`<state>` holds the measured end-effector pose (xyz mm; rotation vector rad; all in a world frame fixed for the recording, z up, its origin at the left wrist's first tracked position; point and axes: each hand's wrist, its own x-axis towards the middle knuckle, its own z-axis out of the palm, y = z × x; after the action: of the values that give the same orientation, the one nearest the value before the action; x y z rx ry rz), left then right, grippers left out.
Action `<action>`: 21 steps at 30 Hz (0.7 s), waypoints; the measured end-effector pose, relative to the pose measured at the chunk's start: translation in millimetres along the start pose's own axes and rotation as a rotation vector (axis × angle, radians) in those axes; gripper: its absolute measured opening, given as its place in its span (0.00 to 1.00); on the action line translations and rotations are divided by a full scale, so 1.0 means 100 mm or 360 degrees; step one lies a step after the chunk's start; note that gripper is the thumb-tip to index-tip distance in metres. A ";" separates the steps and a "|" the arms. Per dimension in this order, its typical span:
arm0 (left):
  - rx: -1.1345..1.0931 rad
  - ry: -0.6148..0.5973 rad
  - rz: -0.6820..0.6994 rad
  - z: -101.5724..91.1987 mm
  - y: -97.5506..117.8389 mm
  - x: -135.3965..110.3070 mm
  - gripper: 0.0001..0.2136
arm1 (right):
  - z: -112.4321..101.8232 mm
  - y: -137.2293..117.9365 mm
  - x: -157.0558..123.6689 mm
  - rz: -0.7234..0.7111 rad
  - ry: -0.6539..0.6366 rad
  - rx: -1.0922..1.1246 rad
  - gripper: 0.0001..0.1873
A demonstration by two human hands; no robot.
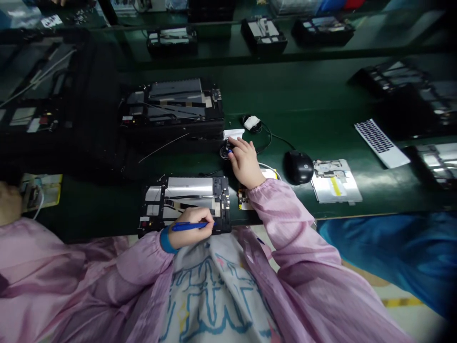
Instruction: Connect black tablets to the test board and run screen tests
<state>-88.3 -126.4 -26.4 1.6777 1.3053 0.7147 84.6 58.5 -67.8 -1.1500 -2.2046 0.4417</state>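
An opened tablet-like device (185,200) with silver shielding and black frame lies at the bench's near edge. My left hand (191,226) rests on its lower right part, closed on a blue pen-shaped tool (189,226) held sideways. My right hand (244,159) reaches further out to a small round black object (225,151), fingers curled and pinching at it beside a white label (233,133); what the fingertips hold is too small to name.
A second opened device (171,107) sits behind on a black tray. A black mouse (298,166), a silver plate (335,183), a white keypad strip (380,143) lie right. More trays line the far belt (264,33). A blue-clad person (392,252) sits right.
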 end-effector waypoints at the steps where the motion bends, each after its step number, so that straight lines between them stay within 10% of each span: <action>1: -0.0086 0.0053 -0.0010 0.00 -0.01 -0.02 0.04 | -0.03 -0.04 -0.01 0.0004 0.0009 0.0004 0.14; 10: -0.1134 0.0679 0.0113 -0.07 -0.06 -0.10 0.11 | -0.29 -0.75 -0.67 -0.0569 -0.0481 0.0376 0.13; 21: -0.0754 0.0448 0.0048 -0.09 0.00 -0.08 0.11 | -0.19 -0.90 -0.86 -0.0556 -0.0591 0.0491 0.17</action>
<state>-98.3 -131.1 -22.0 1.2453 1.1802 1.2070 78.7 -63.7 -35.9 -0.5357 -2.4730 0.8602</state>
